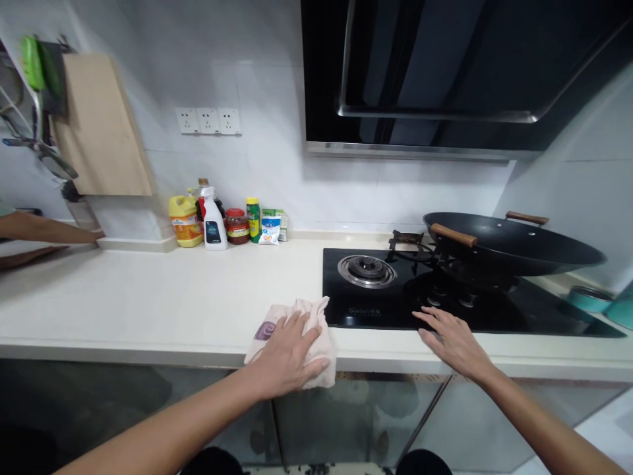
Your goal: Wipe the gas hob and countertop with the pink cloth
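My left hand (291, 353) grips a pale pink cloth (320, 343) with a purple mark, pressing it onto the counter's front edge. Part of the cloth hangs over that edge, just left of the hob. My right hand (452, 340) is open and holds nothing, its fingers stretched out over the front rim of the black glass hob (380, 316). Whether its fingertips touch the glass, I cannot tell. A large black wok (539, 247) with wooden handles stands over the hob's right side. The left burner (366, 270) is uncovered.
Against the wall stand a yellow jug (186, 223), a white spray bottle (213, 224), a red-lidded jar (237, 227) and small packets (270, 229). A range hood (420, 79) hangs above. Another person's arm (49, 229) rests at far left. Teal containers (589, 299) sit at right.
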Demonstrator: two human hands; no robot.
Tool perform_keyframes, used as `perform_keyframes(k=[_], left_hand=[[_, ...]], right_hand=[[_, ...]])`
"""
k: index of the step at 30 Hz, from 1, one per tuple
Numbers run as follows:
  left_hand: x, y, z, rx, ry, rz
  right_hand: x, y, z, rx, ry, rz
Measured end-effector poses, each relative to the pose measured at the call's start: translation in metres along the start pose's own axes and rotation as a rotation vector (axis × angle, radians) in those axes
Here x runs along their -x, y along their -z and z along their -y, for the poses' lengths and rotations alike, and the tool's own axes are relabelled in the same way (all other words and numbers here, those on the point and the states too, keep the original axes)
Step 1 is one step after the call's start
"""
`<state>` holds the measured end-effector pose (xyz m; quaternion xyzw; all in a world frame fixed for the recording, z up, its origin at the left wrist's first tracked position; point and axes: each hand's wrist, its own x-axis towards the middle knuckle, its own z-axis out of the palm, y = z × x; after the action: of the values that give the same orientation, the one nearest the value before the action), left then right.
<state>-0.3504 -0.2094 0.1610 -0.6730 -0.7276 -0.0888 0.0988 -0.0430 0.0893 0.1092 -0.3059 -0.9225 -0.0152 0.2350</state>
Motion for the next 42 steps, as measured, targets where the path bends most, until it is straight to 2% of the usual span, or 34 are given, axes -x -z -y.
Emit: perform_keyframes(k=[6,11,15,19,24,28,31,34,39,42], left_hand=[[0.005,-0.003,-0.014,-0.024,-0.065,-0.101],[-0.013,-0.006,-0.037,0.004,-0.133,-0.087],[-0.046,-0.016,-0.068,0.039,-0.260,-0.098],[-0.090,-0.027,-0.112,0.079,-0.343,-0.054],[-0.144,-0.048,-0.170,0.116,-0.379,0.038],[-0.165,-0.059,-0.194,0.132,-0.359,0.064],[-0.157,-0.056,-0.189,0.159,-0.359,0.050],[-0.136,-0.047,-0.167,0.173,-0.366,0.022],[-0.086,-0.035,-0.108,0.149,-0.315,-0.093],[-0.052,-0.026,-0.066,0.126,-0.236,-0.094]], right_hand=[[0.000,0.003,0.001,-0.007,-0.011,0.018],[0.000,0.004,0.002,-0.032,-0.027,0.017],[0.000,0.007,0.002,-0.090,-0.049,0.006],[0.000,0.008,-0.001,-0.172,-0.107,-0.059],[-0.001,0.002,-0.015,-0.261,-0.085,-0.127],[-0.001,-0.004,-0.024,-0.300,-0.093,-0.168],[-0.001,-0.005,-0.026,-0.316,-0.114,-0.220],[0.000,-0.005,-0.024,-0.289,-0.116,-0.246],[0.002,-0.003,-0.018,-0.244,-0.162,-0.190],[0.003,-0.001,-0.016,-0.265,-0.177,-0.163]])
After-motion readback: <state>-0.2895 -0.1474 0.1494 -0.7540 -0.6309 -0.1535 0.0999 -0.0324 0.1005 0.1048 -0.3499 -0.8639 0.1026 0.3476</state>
